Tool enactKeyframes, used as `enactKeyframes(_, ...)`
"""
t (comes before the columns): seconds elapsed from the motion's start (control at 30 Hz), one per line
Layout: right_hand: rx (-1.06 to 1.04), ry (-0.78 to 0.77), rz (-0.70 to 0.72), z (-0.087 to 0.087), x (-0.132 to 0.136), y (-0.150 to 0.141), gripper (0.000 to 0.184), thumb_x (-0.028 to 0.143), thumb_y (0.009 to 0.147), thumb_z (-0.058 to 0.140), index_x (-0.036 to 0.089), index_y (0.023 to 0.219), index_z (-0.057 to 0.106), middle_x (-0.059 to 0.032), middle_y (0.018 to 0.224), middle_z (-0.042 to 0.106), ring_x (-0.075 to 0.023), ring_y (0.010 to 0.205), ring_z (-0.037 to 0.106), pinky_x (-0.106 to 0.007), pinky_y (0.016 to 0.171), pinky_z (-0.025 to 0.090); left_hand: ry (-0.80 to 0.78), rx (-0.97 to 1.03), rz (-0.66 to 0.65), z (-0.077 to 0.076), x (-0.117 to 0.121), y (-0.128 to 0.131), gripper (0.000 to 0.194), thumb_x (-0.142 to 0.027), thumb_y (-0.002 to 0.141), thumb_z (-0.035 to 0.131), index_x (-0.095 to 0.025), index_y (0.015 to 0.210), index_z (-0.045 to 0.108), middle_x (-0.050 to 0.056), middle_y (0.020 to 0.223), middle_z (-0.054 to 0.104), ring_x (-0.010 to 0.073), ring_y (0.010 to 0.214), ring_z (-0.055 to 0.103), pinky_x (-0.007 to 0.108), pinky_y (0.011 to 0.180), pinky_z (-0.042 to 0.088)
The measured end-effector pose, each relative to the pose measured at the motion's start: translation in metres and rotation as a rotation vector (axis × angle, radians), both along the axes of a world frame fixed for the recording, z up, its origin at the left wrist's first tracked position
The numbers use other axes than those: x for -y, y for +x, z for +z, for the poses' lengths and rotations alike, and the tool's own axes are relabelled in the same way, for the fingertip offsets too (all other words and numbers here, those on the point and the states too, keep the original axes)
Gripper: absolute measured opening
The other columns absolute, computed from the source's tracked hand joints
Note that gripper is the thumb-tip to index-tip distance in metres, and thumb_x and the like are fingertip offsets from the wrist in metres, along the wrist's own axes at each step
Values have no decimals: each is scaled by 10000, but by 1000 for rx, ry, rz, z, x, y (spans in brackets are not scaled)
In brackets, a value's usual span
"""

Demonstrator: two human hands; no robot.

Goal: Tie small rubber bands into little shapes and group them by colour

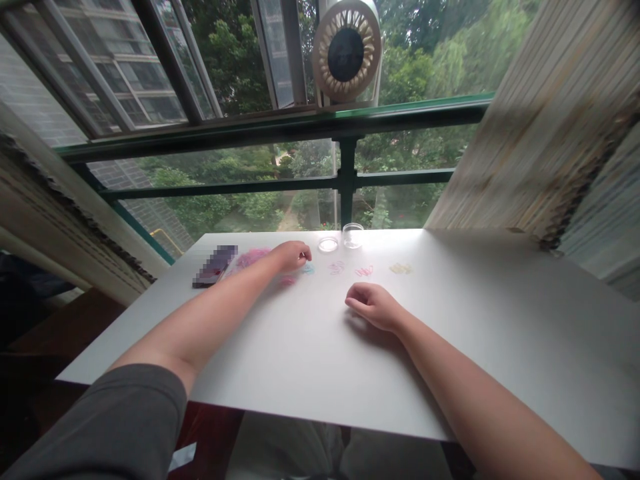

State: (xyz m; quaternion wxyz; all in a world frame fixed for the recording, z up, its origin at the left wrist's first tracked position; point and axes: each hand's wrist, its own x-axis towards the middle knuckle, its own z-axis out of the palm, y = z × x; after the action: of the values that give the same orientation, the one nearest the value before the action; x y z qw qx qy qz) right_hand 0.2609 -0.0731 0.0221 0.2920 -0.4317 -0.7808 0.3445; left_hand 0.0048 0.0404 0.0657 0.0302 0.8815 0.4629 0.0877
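My left hand [293,254] reaches over the far side of the white table, its fingers curled down in a pinch at a small pile of light blue loops [308,269]. Whatever lies between those fingertips is too small to make out. Nearer to me, my right hand [373,305] rests on the table with fingers curled together, and nothing shows in them. Beyond it lie small piles of thin loops, like little elastic bands: pale purple [336,268], pink [365,271] and pale yellow [401,268]. Some darker pink loops [287,281] sit beneath my left wrist.
A pink-purple heap [250,259] is partly hidden behind my left forearm, beside a dark, pixelated flat object [216,265]. Two clear round containers or lids [329,245] [353,236] stand at the back edge. A fan [347,52] is at the window, behind a green railing [415,119].
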Motion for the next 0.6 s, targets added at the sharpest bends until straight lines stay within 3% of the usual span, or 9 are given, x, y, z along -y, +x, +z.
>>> enactKeyframes(0.37,21,-3,-1,2,3,-1,140,287,777,525,165,739,582,18,610,538,-99,546,449,-225,530,354,-110,131,61,-8,3,-2,337,-261,803,376,-182,905,687,9,948,705,150,882,620,226,800,450)
enactKeyframes(0.6,26,-5,-6,4,3,-2,144,290,782,521,168,748,588,15,627,547,-100,559,455,-225,539,359,-169,190,93,-10,8,-7,330,-262,793,409,-177,939,693,16,981,707,158,907,631,225,813,466)
